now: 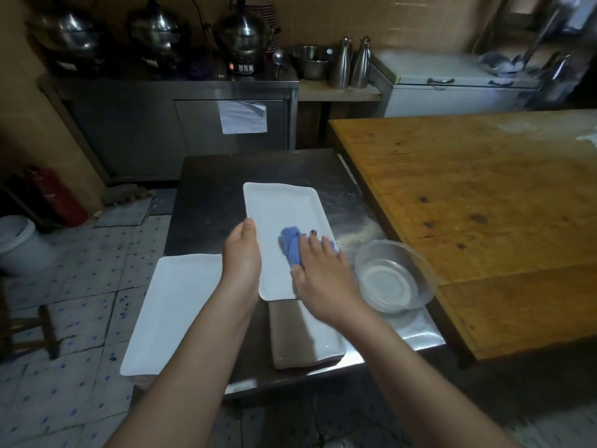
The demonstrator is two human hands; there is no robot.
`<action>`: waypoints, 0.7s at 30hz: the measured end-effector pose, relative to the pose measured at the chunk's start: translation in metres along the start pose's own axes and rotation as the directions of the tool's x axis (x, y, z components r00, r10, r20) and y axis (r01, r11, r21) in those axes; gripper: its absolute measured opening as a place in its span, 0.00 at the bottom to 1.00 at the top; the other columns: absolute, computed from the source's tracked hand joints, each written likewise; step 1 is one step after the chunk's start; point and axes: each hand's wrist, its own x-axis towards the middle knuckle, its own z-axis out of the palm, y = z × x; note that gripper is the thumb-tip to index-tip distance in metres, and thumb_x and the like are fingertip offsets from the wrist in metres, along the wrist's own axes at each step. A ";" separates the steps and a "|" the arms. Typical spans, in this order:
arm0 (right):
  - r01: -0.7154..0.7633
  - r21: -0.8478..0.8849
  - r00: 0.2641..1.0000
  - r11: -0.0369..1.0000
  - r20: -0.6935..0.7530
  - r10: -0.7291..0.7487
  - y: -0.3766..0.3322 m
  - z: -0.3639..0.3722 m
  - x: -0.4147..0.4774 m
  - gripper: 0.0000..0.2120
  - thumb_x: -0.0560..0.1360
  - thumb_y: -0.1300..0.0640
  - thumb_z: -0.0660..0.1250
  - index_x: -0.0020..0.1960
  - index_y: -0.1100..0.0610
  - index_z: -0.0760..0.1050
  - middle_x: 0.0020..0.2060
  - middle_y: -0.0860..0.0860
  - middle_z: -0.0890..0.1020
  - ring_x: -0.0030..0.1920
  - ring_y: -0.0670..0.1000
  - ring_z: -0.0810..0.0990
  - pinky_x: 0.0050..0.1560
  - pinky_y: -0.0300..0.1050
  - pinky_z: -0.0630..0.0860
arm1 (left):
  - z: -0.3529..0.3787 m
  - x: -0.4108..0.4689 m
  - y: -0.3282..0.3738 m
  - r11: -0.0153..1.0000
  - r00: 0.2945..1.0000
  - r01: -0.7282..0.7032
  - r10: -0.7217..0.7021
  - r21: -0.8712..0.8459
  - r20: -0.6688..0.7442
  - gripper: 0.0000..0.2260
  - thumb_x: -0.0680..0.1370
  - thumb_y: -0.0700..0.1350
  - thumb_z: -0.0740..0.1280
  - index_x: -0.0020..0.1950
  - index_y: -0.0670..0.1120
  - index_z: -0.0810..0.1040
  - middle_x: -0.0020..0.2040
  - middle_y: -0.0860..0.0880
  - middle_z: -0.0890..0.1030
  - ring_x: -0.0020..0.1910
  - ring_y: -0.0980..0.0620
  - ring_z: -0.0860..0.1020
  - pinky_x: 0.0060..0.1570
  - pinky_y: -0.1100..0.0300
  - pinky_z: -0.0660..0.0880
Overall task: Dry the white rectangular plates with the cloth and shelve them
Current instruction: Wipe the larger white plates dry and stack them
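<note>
A white rectangular plate (284,218) is held above the small steel table (206,195). My left hand (242,253) grips its left long edge, thumb on top. My right hand (323,270) presses a blue cloth (290,245) onto the plate's inner surface near its right side, fingers spread over the cloth. A second white plate (174,312) lies at the table's near left and overhangs the edge. A third plate (310,347) lies under the held one at the near right, partly hidden by my right forearm.
A clear glass bowl (392,279) stands just right of my right hand. A large wooden table (478,205) abuts the steel one on the right. Steel cabinet (181,124) with pots stands behind; a red extinguisher (58,195) and white bucket (19,244) sit on the floor at left.
</note>
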 end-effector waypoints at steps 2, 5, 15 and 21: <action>0.060 0.108 0.998 0.992 0.015 -0.062 -0.012 0.005 -0.007 0.26 0.82 0.53 0.47 0.77 0.57 0.45 0.77 0.54 0.48 0.76 0.56 0.46 0.74 0.50 0.44 | 0.003 0.000 0.000 0.998 1.000 -0.020 0.019 0.056 0.015 0.12 0.82 0.52 0.53 0.52 0.50 0.74 0.41 0.53 0.78 0.38 0.56 0.78 0.31 0.64 0.72; 0.116 0.203 0.993 0.972 -0.030 -0.112 -0.017 0.000 0.002 0.25 0.82 0.54 0.47 0.78 0.56 0.46 0.77 0.52 0.48 0.76 0.55 0.44 0.73 0.49 0.44 | 0.013 -0.004 0.001 0.998 0.998 -0.038 0.035 0.059 0.055 0.12 0.82 0.50 0.53 0.51 0.48 0.75 0.45 0.52 0.79 0.42 0.55 0.78 0.42 0.63 0.75; -0.100 -0.110 0.984 0.989 -0.160 0.081 0.024 -0.026 0.042 0.25 0.82 0.52 0.44 0.78 0.57 0.43 0.77 0.52 0.47 0.77 0.53 0.43 0.74 0.50 0.39 | 0.008 -0.013 -0.001 0.998 0.995 -0.047 0.043 0.044 0.091 0.14 0.82 0.51 0.55 0.42 0.51 0.76 0.42 0.51 0.82 0.42 0.50 0.81 0.44 0.57 0.77; 0.130 0.053 0.991 0.990 -0.004 -0.130 -0.010 -0.002 0.002 0.27 0.81 0.54 0.49 0.77 0.58 0.45 0.77 0.55 0.48 0.76 0.55 0.45 0.74 0.50 0.43 | 0.002 0.006 0.005 0.999 0.999 -0.036 0.036 -0.016 0.017 0.12 0.82 0.50 0.55 0.45 0.50 0.75 0.40 0.51 0.80 0.37 0.54 0.79 0.35 0.62 0.74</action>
